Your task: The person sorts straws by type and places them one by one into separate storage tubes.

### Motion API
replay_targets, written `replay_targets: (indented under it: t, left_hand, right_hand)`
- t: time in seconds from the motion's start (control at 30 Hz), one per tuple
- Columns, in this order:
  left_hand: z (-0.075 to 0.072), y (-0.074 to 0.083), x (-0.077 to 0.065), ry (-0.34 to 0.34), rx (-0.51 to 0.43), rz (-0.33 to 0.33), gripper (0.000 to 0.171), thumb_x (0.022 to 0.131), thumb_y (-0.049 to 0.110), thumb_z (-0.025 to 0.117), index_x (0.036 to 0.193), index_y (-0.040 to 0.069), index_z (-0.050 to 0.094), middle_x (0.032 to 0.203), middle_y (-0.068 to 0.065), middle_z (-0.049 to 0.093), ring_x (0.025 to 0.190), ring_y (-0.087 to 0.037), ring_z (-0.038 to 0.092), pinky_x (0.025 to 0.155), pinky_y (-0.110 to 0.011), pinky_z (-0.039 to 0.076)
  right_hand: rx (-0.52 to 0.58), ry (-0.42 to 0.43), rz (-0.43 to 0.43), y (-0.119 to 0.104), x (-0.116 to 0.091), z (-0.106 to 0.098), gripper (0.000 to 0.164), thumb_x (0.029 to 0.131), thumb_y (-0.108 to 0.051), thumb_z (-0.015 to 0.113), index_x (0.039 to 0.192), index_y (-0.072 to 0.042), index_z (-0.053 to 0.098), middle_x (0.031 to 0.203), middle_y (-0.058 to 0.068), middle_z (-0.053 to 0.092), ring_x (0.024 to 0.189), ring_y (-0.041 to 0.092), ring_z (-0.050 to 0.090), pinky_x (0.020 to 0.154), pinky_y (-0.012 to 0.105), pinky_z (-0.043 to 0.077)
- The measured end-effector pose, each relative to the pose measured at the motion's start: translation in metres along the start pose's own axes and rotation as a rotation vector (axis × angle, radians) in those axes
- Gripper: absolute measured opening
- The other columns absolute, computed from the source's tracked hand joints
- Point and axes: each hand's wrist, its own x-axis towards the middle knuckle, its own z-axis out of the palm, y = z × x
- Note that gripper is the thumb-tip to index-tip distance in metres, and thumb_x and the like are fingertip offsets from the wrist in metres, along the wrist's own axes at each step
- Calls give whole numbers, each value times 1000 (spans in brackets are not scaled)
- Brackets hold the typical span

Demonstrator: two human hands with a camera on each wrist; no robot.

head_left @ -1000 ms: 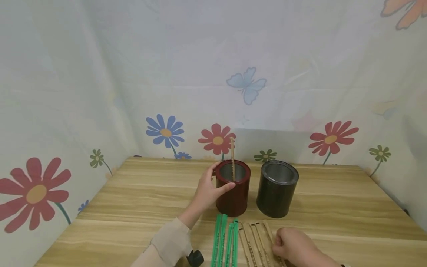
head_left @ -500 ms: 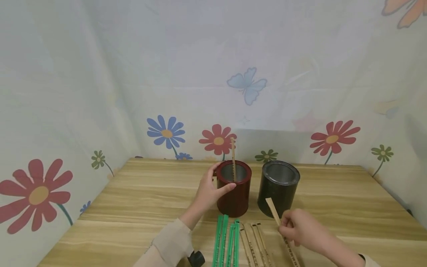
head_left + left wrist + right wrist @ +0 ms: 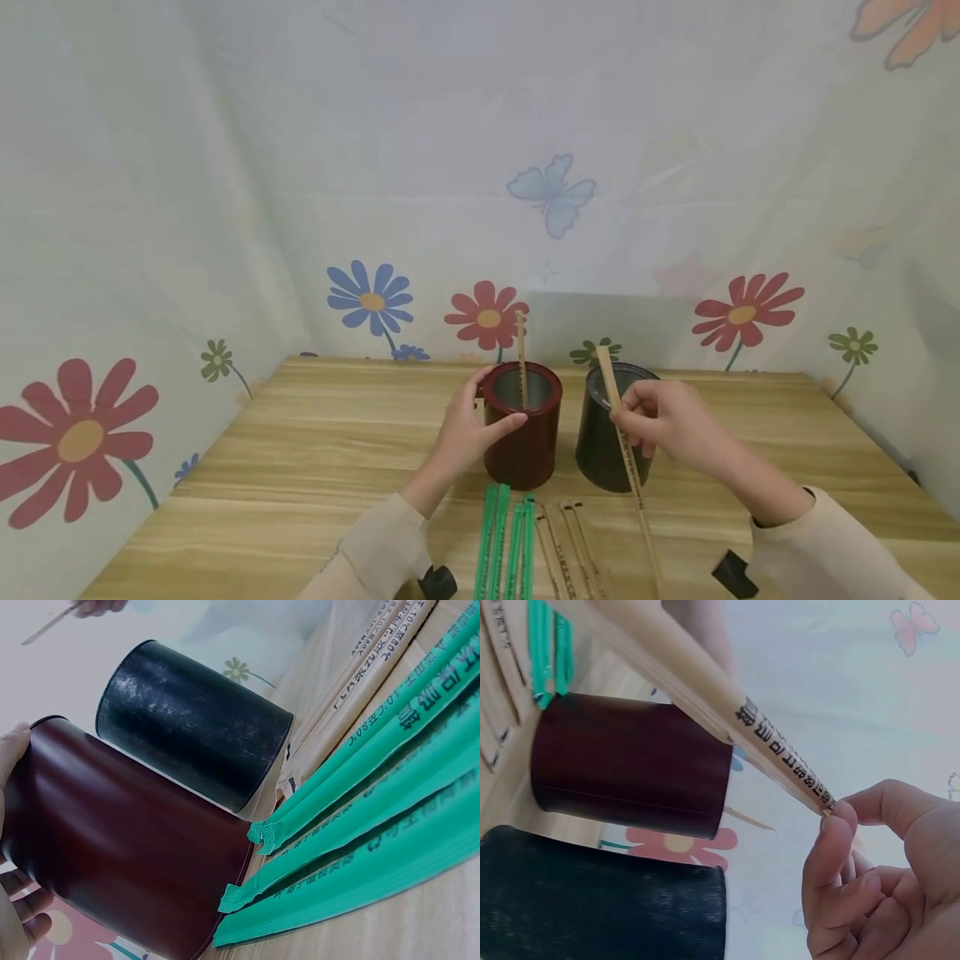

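Note:
My left hand [image 3: 470,422] grips the dark red can [image 3: 522,454] from its left side, thumb at the rim and fingers round the wall. One brown straw [image 3: 522,350] stands in that can, leaning on the rim. My right hand [image 3: 671,417] pinches a brown paper-wrapped straw [image 3: 780,761] between thumb and forefinger. It hangs tilted in front of the black can [image 3: 611,458], its top end above the rim and its lower end toward the table's front. On the table lie several green-wrapped straws [image 3: 352,881] and, beside them, several brown-wrapped straws [image 3: 573,546].
The two cans stand side by side on a wooden table [image 3: 330,433], the black one on the right. A pale curtain [image 3: 420,167] with printed flowers and butterflies hangs behind the table. Black devices sit at both wrists.
My right hand has picked a brown-wrapped straw off the right end of the row and raised it forward to the black can. The left hand has stayed on the red can.

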Motion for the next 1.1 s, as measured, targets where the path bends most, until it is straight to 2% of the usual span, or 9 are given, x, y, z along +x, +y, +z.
replay_targets:
  t: [0.27,0.5,0.83,1.1]
  left_hand:
    - [1,0,-2,-1,1,7,91,74,47,79,145,8,37,140,-11,49,127,-29,46,104,-51,40]
    - [0,-1,-1,0,-4,15,91,74,48,79,145,8,37,141,-11,48,128,-29,46,104,-54,39]
    - [0,0,0,-1,-24,15,91,75,46,79,145,8,37,141,-11,48,129,-30,45,105,-56,38]
    - [0,2,-1,0,-10,4,90,74,46,80,145,9,37,141,-12,48,129,-30,45,105,-54,38]
  right_hand:
    - [-6,37,35,-12,12,-8,19,94,-21,61,85,-4,58,66,4,59,56,14,56,47,29,45]
    - [12,58,38,-15,21,-22,21,95,-24,60,88,-3,58,65,4,59,55,19,56,44,29,43]
    - [-26,147,57,-22,34,-44,25,96,-29,58,93,-4,60,65,3,59,56,23,56,45,30,43]
    - [53,204,42,-26,51,-52,29,97,-31,55,100,-3,60,73,-2,61,54,18,53,48,31,44]
